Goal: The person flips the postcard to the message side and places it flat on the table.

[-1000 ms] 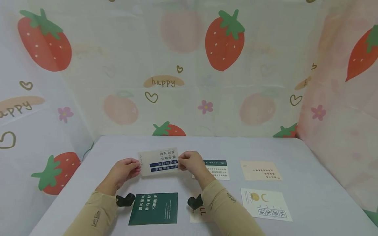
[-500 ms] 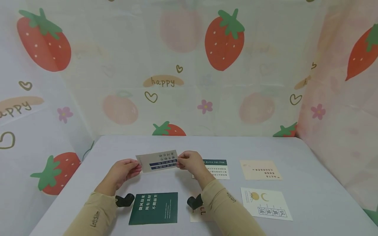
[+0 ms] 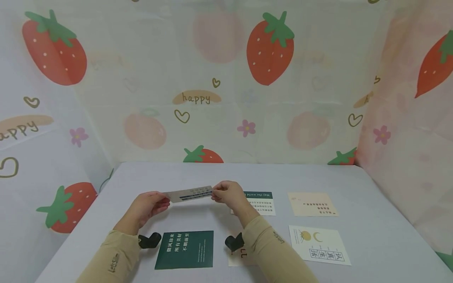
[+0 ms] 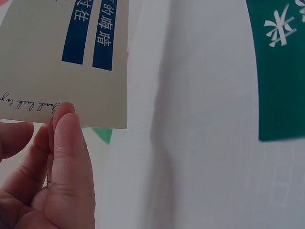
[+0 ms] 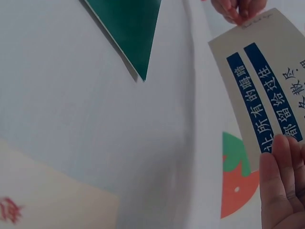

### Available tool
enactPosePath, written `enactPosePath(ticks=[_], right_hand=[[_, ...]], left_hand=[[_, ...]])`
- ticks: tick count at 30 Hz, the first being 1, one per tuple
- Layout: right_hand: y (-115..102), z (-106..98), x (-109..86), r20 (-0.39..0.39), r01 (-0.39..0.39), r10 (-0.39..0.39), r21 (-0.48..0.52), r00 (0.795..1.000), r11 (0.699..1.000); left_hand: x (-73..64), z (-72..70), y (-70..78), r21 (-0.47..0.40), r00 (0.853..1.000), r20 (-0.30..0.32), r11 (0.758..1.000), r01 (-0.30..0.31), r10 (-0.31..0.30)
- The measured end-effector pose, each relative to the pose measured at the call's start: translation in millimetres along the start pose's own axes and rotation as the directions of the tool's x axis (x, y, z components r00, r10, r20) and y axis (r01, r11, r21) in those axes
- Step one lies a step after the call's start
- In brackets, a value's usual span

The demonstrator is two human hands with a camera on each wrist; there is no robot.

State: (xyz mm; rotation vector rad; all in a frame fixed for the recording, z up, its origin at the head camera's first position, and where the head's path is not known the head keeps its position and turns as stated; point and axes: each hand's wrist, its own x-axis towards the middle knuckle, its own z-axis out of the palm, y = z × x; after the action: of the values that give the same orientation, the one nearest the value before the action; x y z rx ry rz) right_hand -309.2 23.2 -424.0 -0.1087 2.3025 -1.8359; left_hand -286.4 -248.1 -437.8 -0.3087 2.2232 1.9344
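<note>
A pale grey card (image 3: 191, 194) with two dark blue bars and printed characters is held above the table, tilted so the head view sees it nearly edge-on. My left hand (image 3: 148, 206) pinches its left short edge between thumb and fingers. At the opposite edge my right hand (image 3: 230, 196) pinches it near the ends of the blue bars. In the left wrist view, the left fingers (image 4: 66, 143) overlap the handwriting line on the card (image 4: 38, 71). The right wrist view shows both hands on the card (image 5: 259, 71).
On the white table (image 3: 269, 177), a dark green card (image 3: 185, 250) lies in front. A green-and-white card (image 3: 263, 204) and a card with red characters (image 3: 235, 257) are partly covered by the right arm. Farther right lie a cream card (image 3: 313, 204) and a sun-and-moon card (image 3: 318, 244). Strawberry-print cloth (image 3: 219, 70) stands behind.
The held card has tipped from facing the head camera toward flat, so its face looks much narrower. Both hands keep their hold and stay almost in place; the cards on the table have not moved.
</note>
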Motion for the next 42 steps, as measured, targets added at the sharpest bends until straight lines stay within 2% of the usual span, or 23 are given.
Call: enactPosePath(ticks=[5, 20, 33, 42], right_hand=[[0.8, -1.0, -0.3, 0.016, 0.01, -0.011, 0.005, 1.0, 1.0], [0.1, 0.3, -2.5, -0.029, -0.003, 0.003, -0.007, 1.0, 1.0], [4.8, 2.4, -0.4, -0.025, 0.008, -0.008, -0.028, 1.0, 1.0], [5.5, 3.8, 0.9, -0.054, 0.016, -0.019, -0.046, 0.998, 0.999]], left_hand=[[0.8, -0.2, -2.2, 0.004, 1.0, 0.002, 1.0, -0.019, 0.019], [2.7, 2.8, -7.9, 0.138, 0.999, -0.037, 0.99, -0.032, 0.038], [2.8, 3.8, -6.3, 0.124, 0.998, -0.045, 0.992, -0.035, 0.041], [1.8, 5.1, -3.6, 0.114, 0.997, -0.056, 0.993, -0.039, 0.046]])
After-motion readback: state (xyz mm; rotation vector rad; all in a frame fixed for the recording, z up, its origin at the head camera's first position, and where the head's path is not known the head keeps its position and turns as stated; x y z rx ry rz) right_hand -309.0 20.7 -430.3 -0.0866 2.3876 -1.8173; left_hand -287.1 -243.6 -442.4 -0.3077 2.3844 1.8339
